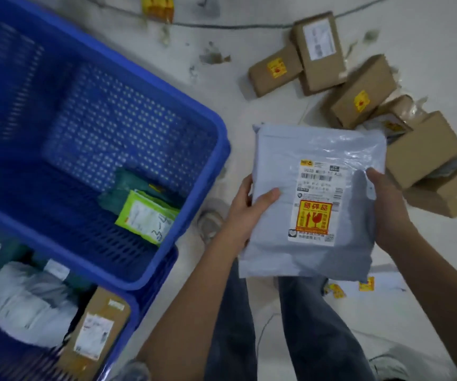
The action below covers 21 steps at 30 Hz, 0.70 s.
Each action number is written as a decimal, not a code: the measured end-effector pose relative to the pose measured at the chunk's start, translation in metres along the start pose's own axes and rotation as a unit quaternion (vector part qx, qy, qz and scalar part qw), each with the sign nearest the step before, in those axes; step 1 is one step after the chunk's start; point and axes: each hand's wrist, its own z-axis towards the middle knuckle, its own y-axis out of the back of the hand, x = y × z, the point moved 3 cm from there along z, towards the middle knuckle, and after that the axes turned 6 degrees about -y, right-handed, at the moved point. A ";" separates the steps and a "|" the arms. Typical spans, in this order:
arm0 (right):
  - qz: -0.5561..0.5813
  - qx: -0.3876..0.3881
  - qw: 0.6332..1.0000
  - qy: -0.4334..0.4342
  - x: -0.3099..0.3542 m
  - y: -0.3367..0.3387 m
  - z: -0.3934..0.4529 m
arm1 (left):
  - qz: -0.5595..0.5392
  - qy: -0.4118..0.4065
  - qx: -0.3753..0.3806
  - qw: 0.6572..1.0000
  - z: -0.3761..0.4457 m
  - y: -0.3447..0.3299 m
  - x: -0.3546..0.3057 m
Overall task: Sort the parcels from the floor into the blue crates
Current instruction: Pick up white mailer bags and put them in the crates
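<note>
I hold a grey plastic mailer bag (301, 166) in front of me, label facing up with a yellow and red fragile sticker. My left hand (245, 207) grips its left edge, thumb on top. My right hand (387, 204) grips its right edge. To the left stands a large blue crate (208, 171) holding a green parcel (146, 215) and a dark teal one. A second blue crate (136, 314) sits lower left with a grey bag (26, 303) and a cardboard box (95, 334) inside.
Several brown cardboard boxes (359, 92) lie scattered on the pale floor at upper right. A thin cable (222, 26) runs across the floor at the top. Yellow stickers (366, 284) lie by my feet. My legs in jeans stand below the bag.
</note>
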 end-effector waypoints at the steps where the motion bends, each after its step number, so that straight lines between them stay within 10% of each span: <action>1: -0.004 0.003 1.000 0.016 0.009 -0.022 -0.013 | -0.004 -0.020 -0.001 1.000 -0.007 0.014 -0.007; 14: -0.234 0.090 0.956 0.155 0.062 -0.257 -0.114 | -0.143 -0.118 -0.194 0.963 -0.071 0.195 -0.060; 21: -0.440 0.169 0.847 0.246 0.087 -0.389 -0.103 | -0.167 -0.097 -0.304 0.933 -0.033 0.255 -0.049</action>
